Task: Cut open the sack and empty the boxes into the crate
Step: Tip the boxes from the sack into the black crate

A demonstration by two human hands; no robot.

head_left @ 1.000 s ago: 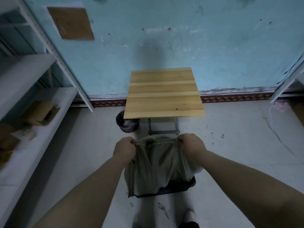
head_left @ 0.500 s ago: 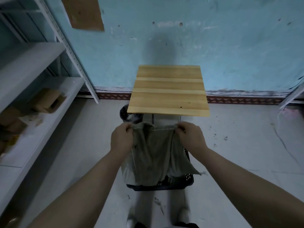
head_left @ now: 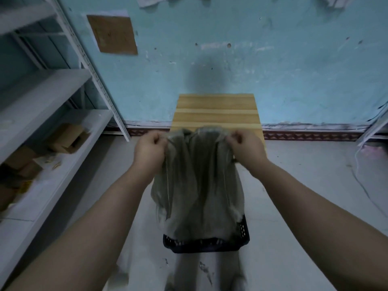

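Left hand [head_left: 149, 152] and right hand [head_left: 245, 150] pinch the sack [head_left: 197, 181], hiding the crate [head_left: 206, 244] interior.

Both hands, left hand [head_left: 149, 151] and right hand [head_left: 244, 149], pinch the grey sack [head_left: 197, 181] by its top edge; it hangs over the black crate [head_left: 206, 244], wooden surface [head_left: 216, 111] just behind.
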